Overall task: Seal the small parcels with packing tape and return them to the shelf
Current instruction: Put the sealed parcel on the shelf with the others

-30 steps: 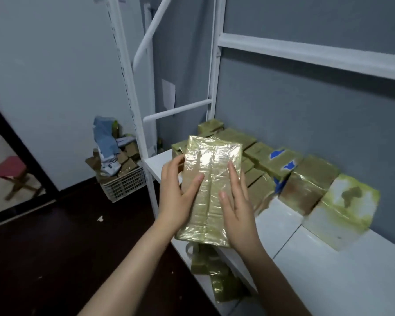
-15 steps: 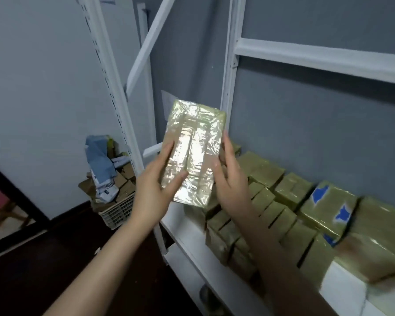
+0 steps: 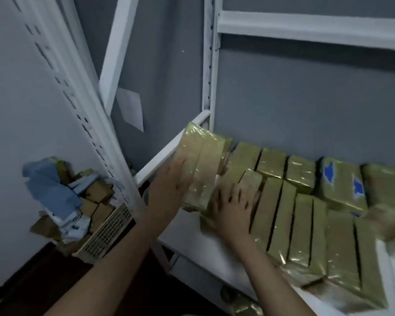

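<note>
The taped parcel leans tilted over the shelf's left end, my left hand pressing flat, unclenched fingers on its face; just beside it, my right hand rests spread open on the shelved parcels

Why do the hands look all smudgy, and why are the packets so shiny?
Head view: motion blur smears the left hand and the taped parcel it presses, the right hand less; tape on the shelved parcels catches small glints of light; the wide lens slightly curves the white shelf post at the left; the room is dim overall.
</note>
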